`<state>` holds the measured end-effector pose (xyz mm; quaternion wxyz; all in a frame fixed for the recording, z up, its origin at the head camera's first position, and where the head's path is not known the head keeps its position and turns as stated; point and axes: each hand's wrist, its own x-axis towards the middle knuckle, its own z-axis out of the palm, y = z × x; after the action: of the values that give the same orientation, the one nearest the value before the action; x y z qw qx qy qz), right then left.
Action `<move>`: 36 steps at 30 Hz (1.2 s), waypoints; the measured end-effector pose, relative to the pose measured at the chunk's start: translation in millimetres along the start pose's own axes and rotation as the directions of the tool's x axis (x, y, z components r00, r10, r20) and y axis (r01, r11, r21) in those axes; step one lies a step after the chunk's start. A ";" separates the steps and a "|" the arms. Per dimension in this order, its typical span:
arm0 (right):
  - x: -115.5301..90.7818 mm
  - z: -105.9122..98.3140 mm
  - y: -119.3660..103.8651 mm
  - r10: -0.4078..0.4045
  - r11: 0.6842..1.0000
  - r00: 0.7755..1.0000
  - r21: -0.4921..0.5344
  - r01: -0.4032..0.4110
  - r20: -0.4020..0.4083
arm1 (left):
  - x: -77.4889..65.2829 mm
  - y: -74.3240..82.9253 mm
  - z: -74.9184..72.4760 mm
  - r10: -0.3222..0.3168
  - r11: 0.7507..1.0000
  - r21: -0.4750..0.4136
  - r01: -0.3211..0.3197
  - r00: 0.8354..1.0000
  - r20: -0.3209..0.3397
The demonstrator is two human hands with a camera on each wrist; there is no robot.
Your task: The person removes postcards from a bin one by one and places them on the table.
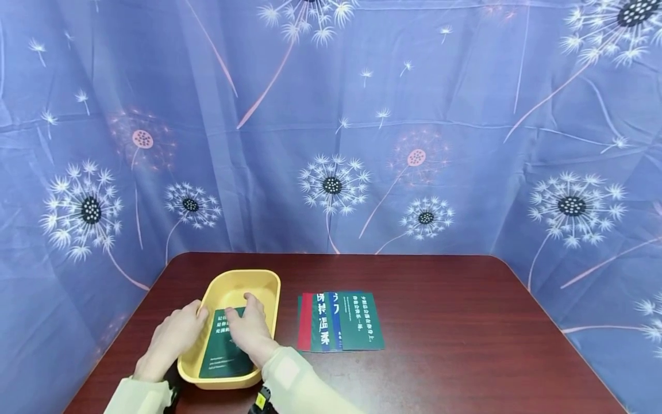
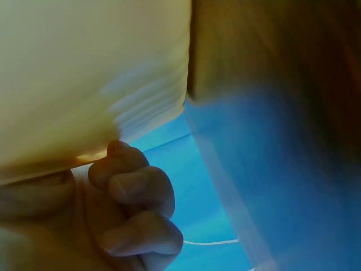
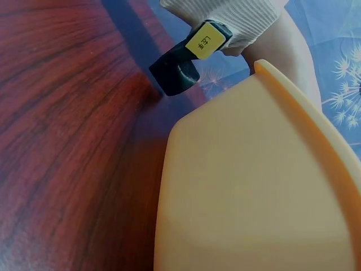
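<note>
A yellow plastic basin [image 1: 271, 287] stands on the left part of the table. My left hand [image 1: 176, 336] grips its left rim; in the left wrist view the curled fingers [image 2: 144, 183] sit at the rim. Inside the basin lies a dark green card [image 1: 222, 351] with white writing. My right hand [image 1: 253, 330] reaches over the basin's right side, thumb and forefinger spread, the thumb over the card's upper part. Its other fingers are hidden. The right wrist view shows the basin's outer wall [image 3: 248, 186] but not the right hand itself.
To the right of the basin, overlapping cards in green, red and blue [image 1: 338, 322] lie fanned out on the dark red wooden table [image 1: 455, 322]. A blue curtain with dandelion prints [image 1: 372, 86] hangs behind. Black straps with yellow labels [image 3: 206, 40] are on the wrists.
</note>
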<state>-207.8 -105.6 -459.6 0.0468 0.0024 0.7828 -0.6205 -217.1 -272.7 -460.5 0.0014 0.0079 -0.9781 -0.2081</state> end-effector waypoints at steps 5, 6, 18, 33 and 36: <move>1.3 0.1 0.7 0.012 0.996 0.999 0.094 -0.007 -0.053 | -0.2 0.6 -0.2 0.009 1.000 0.005 -0.009 1.000 -0.005; 1.5 0.1 0.9 0.017 0.994 0.998 0.109 -0.010 -0.061 | -0.1 0.4 0.0 0.009 1.000 0.006 -0.009 1.000 -0.004; 3.1 -0.7 -0.2 -0.014 0.993 0.996 0.119 0.024 -0.086 | 1.3 0.0 0.0 0.014 1.000 0.003 -0.014 1.000 -0.007; 0.4 1.2 5.3 -0.143 0.972 0.984 -0.201 0.120 -0.105 | 0.7 1.3 -0.5 0.007 1.000 0.004 -0.007 1.000 -0.012; 0.2 1.2 4.4 -0.156 0.972 0.981 -0.197 0.131 -0.117 | 0.4 1.3 -1.0 0.007 1.000 0.005 -0.007 1.000 -0.011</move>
<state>-207.7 -105.8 -464.1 -0.0499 -0.0180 0.8374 -0.5440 -217.5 -271.9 -459.0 0.0078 0.0058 -0.9786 -0.2056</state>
